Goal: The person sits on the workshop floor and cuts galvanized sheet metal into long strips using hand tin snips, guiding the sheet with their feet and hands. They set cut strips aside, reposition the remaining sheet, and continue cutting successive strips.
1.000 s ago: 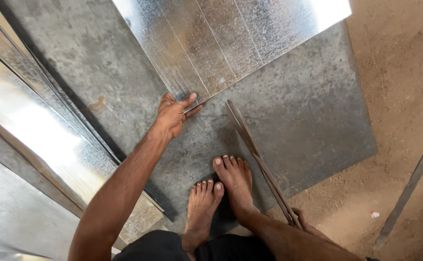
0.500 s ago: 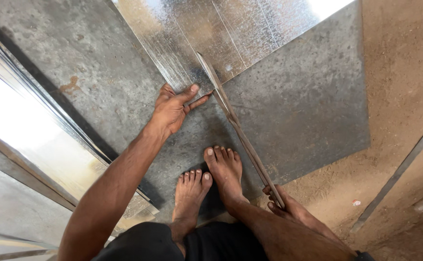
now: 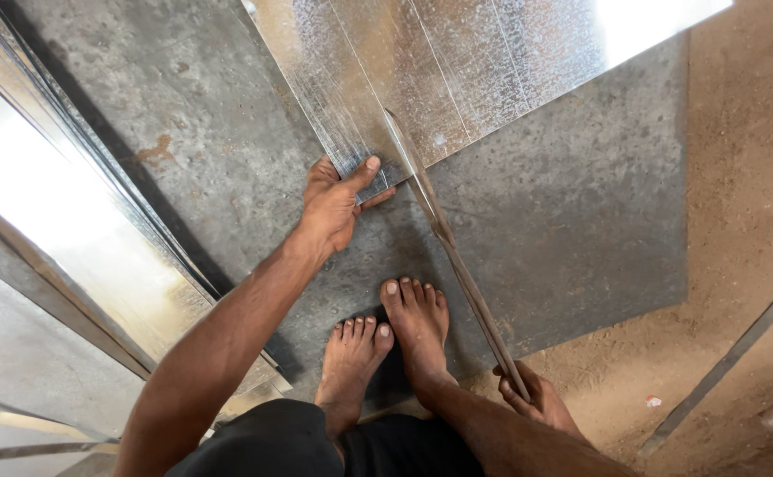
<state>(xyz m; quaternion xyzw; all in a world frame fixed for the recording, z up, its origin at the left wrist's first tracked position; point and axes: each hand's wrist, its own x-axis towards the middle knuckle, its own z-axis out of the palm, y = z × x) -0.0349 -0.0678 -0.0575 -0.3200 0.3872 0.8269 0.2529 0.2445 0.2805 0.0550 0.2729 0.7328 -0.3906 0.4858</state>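
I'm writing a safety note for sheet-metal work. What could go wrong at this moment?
The left hand pinches the shiny sheet's corner right beside the long shears' blades, so fingers could be nicked. Both bare feet stand on the dull sheet near cut edges, with no footwear. The right hand grips only the handle ends, so the blades may wander.

I see a dull grey metal sheet (image 3: 581, 247) flat on the sandy dirt floor (image 3: 749, 221). Stacked shiny sheets (image 3: 60, 238) lean at left; a thin metal strip (image 3: 731, 358) lies at right, near a small white scrap (image 3: 653, 402).
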